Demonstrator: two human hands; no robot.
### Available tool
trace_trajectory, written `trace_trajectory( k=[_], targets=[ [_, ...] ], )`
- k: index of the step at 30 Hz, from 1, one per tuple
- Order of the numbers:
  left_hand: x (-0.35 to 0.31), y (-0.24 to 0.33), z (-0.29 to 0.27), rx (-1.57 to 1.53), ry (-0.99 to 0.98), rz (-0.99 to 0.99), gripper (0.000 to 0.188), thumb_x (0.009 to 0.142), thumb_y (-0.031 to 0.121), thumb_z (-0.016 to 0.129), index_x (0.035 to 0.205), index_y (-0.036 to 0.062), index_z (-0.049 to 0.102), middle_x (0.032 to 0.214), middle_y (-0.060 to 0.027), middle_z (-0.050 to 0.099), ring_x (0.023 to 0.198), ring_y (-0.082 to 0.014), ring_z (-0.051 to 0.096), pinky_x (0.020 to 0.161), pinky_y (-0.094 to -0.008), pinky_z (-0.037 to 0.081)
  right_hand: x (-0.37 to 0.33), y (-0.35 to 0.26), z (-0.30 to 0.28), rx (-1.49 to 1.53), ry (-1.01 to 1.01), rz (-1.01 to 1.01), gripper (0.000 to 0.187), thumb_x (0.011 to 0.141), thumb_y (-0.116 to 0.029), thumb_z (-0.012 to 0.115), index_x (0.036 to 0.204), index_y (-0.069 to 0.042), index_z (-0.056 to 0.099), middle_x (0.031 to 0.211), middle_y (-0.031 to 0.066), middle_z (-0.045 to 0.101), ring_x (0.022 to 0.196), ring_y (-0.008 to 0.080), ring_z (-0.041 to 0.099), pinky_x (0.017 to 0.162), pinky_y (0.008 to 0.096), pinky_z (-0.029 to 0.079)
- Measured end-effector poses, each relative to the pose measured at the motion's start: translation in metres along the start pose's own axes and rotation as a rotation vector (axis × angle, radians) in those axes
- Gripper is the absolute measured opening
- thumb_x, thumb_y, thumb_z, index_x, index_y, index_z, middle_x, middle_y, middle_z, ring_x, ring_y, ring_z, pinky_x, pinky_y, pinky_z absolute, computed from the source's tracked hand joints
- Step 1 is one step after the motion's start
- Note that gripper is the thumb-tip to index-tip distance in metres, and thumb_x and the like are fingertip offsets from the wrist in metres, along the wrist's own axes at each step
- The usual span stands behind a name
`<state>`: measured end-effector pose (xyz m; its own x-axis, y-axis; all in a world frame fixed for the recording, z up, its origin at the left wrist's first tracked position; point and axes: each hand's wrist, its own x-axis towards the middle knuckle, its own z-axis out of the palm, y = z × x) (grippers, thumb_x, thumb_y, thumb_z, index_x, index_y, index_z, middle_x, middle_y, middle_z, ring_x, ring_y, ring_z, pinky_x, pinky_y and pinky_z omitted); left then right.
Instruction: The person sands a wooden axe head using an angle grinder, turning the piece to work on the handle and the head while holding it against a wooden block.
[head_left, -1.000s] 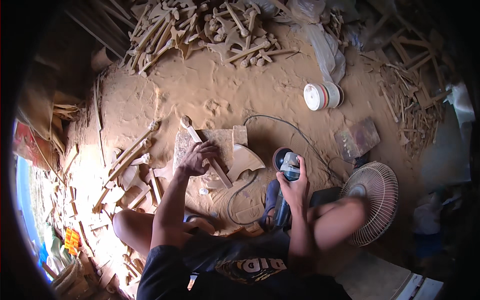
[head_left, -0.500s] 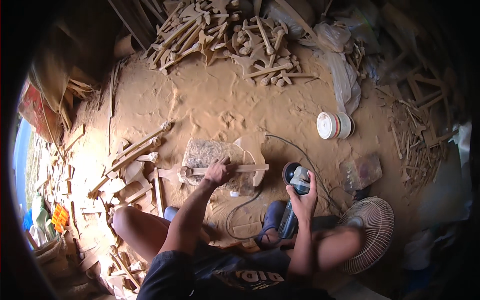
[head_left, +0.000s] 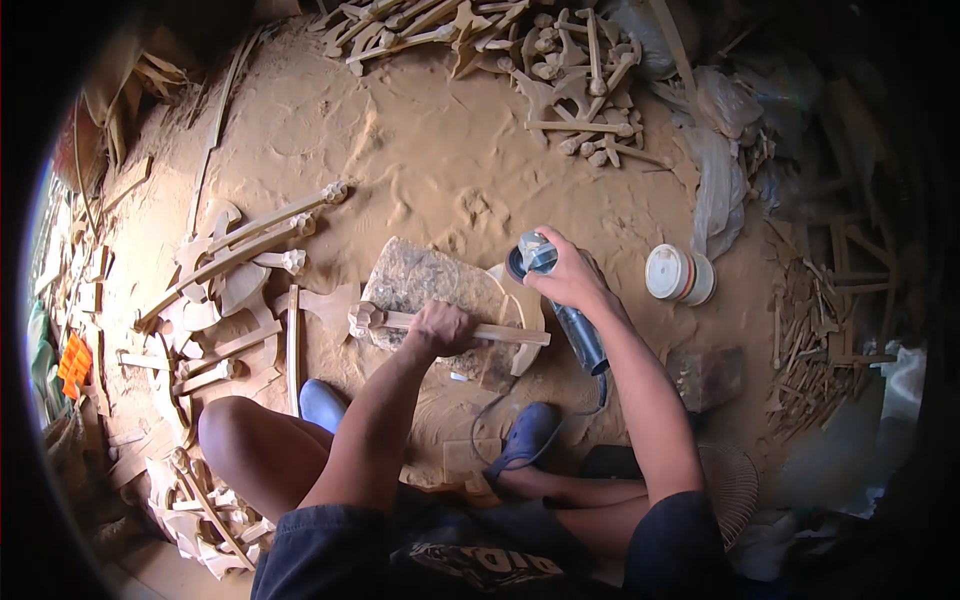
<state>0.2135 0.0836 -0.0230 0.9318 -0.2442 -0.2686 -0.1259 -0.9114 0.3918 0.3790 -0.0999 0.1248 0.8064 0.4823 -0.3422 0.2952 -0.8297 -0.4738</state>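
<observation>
My left hand (head_left: 444,328) is closed round a long pale wooden piece (head_left: 510,334) with a carved knob at its left end. The piece lies across a rough wooden block (head_left: 415,270), and a curved flat wooden part (head_left: 527,312) sits by the block's right side. In my right hand (head_left: 570,272) is an angle grinder (head_left: 578,335), gripped near its head. Its round disc (head_left: 516,262) is tilted toward the block, apart from the wooden piece. The grinder's cord trails down past my right shoe (head_left: 530,435).
Carved wooden pieces (head_left: 225,265) lie to the left, and a bigger heap (head_left: 590,90) stands at the far side. A white tub (head_left: 680,274) lies on the dusty floor to the right. Close to my right arm are a squarish block (head_left: 708,377) and a fan (head_left: 730,485).
My right hand has lifted the grinder up from beside my leg and carried it forward, close to the block. My left hand keeps its hold on the wooden piece. The head view has shifted.
</observation>
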Motion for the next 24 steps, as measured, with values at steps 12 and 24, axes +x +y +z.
trace_trajectory(
  k=[12,24],
  targets=[
    [0.004,-0.005,0.002,-0.023,-0.122,-0.052,0.057,0.097,0.074,0.059,0.102,0.0192,0.074,0.087,-0.0131,0.078,0.086,-0.0372,0.077,0.077,-0.0512,0.059,0.047,-0.033,0.021,-0.236,-0.119,0.007,0.088,0.075,-0.034,0.085,0.156,-0.022,0.055,0.137,0.0209,0.072,0.127,0.04,0.068,0.11,0.0469,0.054],
    [0.006,-0.001,0.001,-0.034,-0.087,-0.051,0.048,0.097,0.068,0.064,0.1,0.0206,0.074,0.089,-0.0102,0.079,0.088,-0.034,0.078,0.077,-0.0501,0.06,0.061,-0.02,0.021,-0.184,-0.211,-0.012,0.089,0.07,-0.03,0.083,0.155,-0.019,0.057,0.133,0.0218,0.073,0.123,0.0397,0.07,0.105,0.0448,0.055]
  ],
)
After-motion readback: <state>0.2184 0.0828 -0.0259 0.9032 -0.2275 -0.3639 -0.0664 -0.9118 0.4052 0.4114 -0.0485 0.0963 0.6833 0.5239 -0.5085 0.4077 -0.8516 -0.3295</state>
